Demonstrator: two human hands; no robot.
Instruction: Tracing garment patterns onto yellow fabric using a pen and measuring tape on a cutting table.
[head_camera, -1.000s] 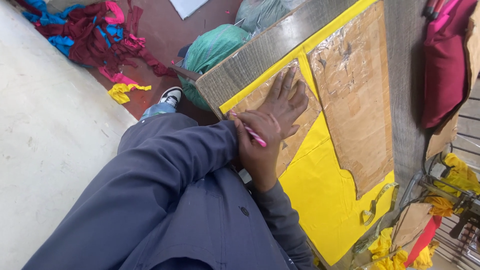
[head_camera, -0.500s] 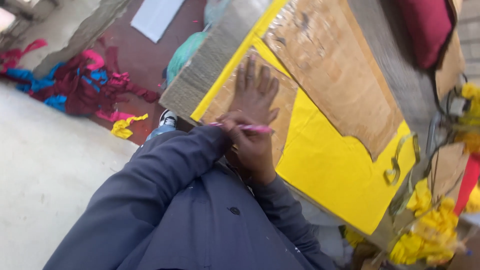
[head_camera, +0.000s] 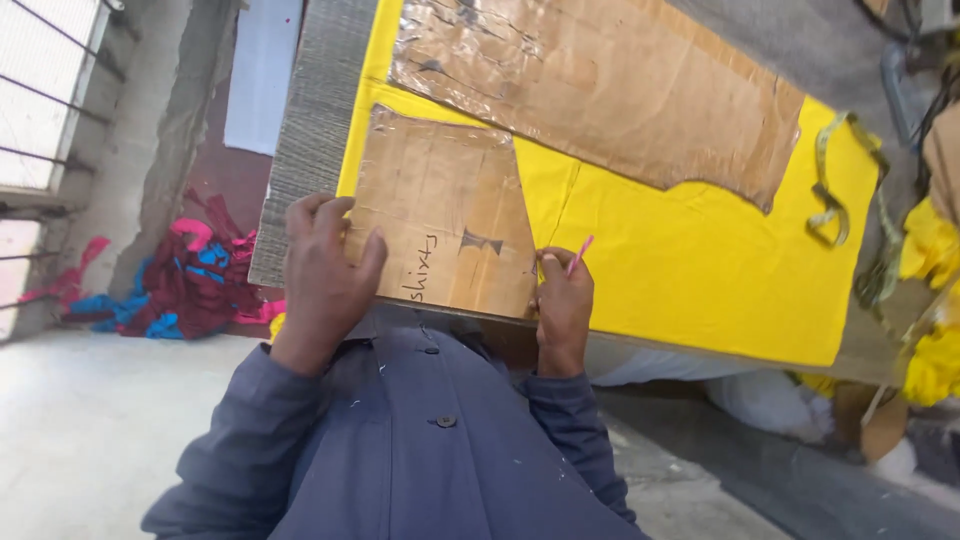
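A small cardboard pattern (head_camera: 445, 225) is pressed flat on the yellow cloth (head_camera: 690, 265) at the near edge of the tabletop (head_camera: 310, 130) by the left hand (head_camera: 322, 270), its fingers spread wide, seemingly so the pattern cannot slip. A pink chalk pencil (head_camera: 579, 254) is pinched in the right hand (head_camera: 563, 305) at the pattern's right edge, apparently for tracing. A larger cardboard pattern (head_camera: 600, 90) is laid farther back on the cloth.

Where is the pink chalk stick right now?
In the head view, the pink chalk stick is pinched in the right hand, at the right edge of the small cardboard pattern on the yellow cloth.
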